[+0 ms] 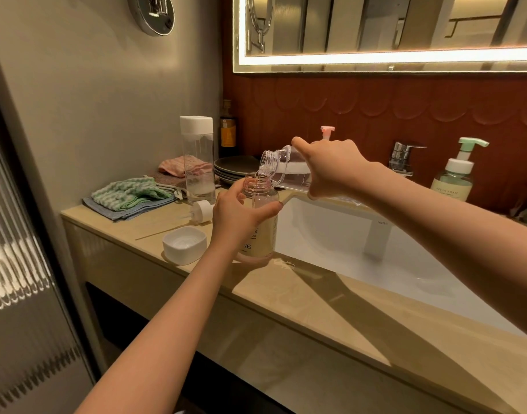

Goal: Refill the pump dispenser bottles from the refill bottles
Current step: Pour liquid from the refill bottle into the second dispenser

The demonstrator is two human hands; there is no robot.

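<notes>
While we pour, refilling is underway.
Head view: our left grip (pixel 237 218) curls round the pump bottle (pixel 263 234) on the counter (pixel 286 297); our right grip (pixel 331 168) clasps the tilted refill bottle (pixel 287 167), mouth over its neck. Next, we judge: level it before overflow.

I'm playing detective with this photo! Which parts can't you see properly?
All in the head view:
- dispenser bottle: the left hand covers most of its label; only "NG" reads.
- refill bottle: the right hand hides its back half.
- pink pump: the right hand hides the bottle under it.
- dark bottle in the corner: its label is too small and dim to read.
</notes>
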